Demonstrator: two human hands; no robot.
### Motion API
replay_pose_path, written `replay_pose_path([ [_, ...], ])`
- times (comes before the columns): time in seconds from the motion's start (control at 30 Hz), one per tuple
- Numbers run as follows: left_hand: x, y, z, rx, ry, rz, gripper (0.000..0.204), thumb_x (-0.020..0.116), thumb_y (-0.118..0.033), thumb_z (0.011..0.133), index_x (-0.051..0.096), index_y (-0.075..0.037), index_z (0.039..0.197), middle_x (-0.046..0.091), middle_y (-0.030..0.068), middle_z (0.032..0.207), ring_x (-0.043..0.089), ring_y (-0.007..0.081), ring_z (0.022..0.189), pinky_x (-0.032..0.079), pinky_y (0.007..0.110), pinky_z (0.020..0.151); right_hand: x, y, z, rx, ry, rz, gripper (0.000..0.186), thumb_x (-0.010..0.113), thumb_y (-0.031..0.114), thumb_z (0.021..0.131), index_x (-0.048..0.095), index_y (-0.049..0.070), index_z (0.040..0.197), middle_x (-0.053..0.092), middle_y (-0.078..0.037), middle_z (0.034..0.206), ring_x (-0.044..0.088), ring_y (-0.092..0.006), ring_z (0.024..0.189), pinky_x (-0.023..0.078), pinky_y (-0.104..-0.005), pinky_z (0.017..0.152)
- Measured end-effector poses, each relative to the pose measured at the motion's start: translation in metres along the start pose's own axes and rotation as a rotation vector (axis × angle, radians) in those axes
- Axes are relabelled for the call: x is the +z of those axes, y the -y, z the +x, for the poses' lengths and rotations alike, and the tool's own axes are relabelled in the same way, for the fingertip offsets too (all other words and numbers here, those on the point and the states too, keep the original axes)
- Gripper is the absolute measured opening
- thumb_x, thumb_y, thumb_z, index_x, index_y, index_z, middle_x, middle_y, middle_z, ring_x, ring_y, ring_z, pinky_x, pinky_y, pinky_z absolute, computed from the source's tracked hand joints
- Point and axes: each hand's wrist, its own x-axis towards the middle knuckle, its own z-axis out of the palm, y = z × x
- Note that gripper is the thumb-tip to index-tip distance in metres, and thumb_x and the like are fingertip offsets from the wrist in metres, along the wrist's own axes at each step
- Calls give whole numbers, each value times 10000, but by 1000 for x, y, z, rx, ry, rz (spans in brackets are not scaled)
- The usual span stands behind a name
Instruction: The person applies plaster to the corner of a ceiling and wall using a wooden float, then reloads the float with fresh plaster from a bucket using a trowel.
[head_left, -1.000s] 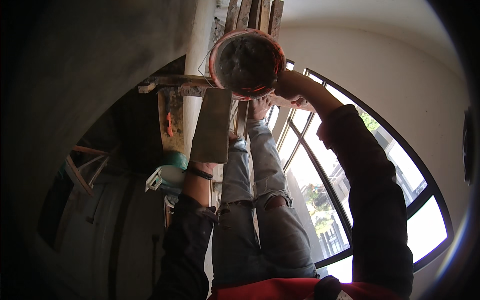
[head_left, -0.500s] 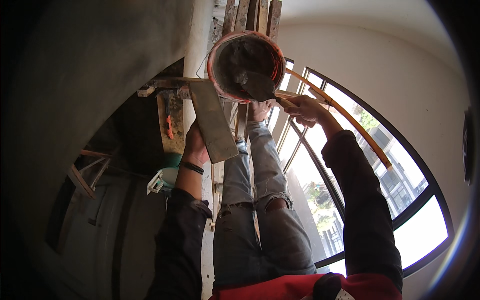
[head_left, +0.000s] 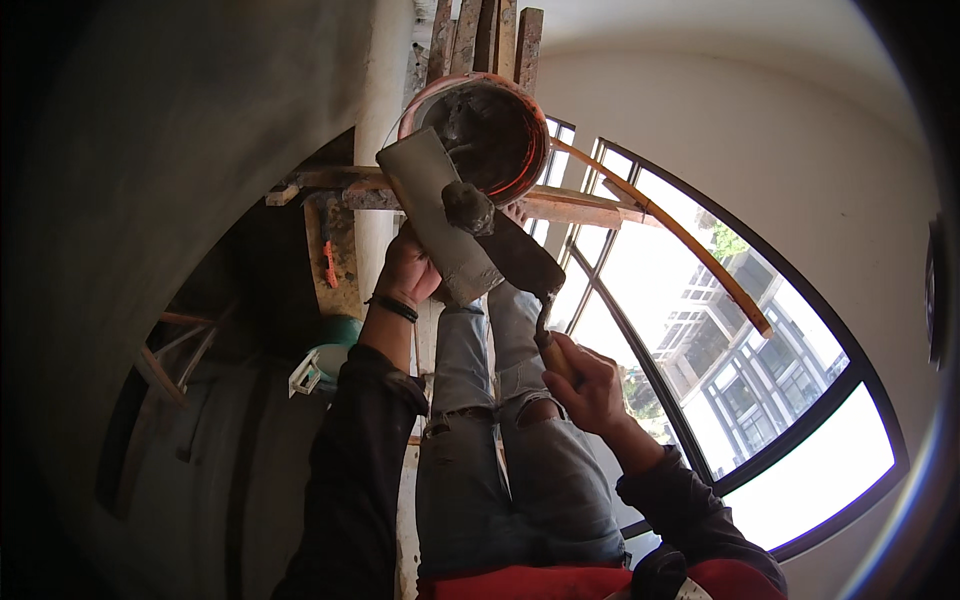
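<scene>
My left hand (head_left: 408, 268) is closed around the underside of a flat, rectangular plastering trowel (head_left: 418, 168), its plate turned up and tilted. With fingers wrapped round its wooden handle, my right hand (head_left: 592, 388) grips a brick trowel (head_left: 522, 258). A lump of wet grey mortar (head_left: 468, 208) sits at the brick trowel's tip, over the plate of the plastering trowel; whether it touches the plate I cannot tell. Just beyond stands a round reddish bucket (head_left: 543, 160) with grey mortar inside. The plastering trowel covers part of its near left rim.
Wooden planks (head_left: 527, 50) run away behind the bucket, and a crossbeam (head_left: 575, 208) passes below it. A curved yellowish pole (head_left: 700, 250) crosses in front of the windows at right. An orange-handled tool (head_left: 330, 262) and a green bucket (head_left: 340, 330) lie lower at left.
My right hand has drawn the brick trowel out of the bucket, towards me, carrying a lump of mortar over the plastering trowel. My left hand has raised and tilted its plate towards the bucket.
</scene>
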Motion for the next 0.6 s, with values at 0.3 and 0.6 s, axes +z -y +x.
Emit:
replay_pose_path([
  [0.3,20,22,10,-117,78,-85,376,692,-161,924,598,-34,1266,669,75,1219,641,209,1138,507,384,1031,33,52,-35,114,-201,-27,506,750,93,828,590,-35,1289,679,-222,1008,699,-365,907,545,-396,758],
  [0.6,17,9,-1,-119,269,-87,307,691,-164,925,636,-20,1190,693,95,1139,678,226,1044,552,380,946,16,62,-47,-135,-90,-77,398,686,136,878,592,-52,1216,674,-188,921,689,-299,805,532,-365,675],
])
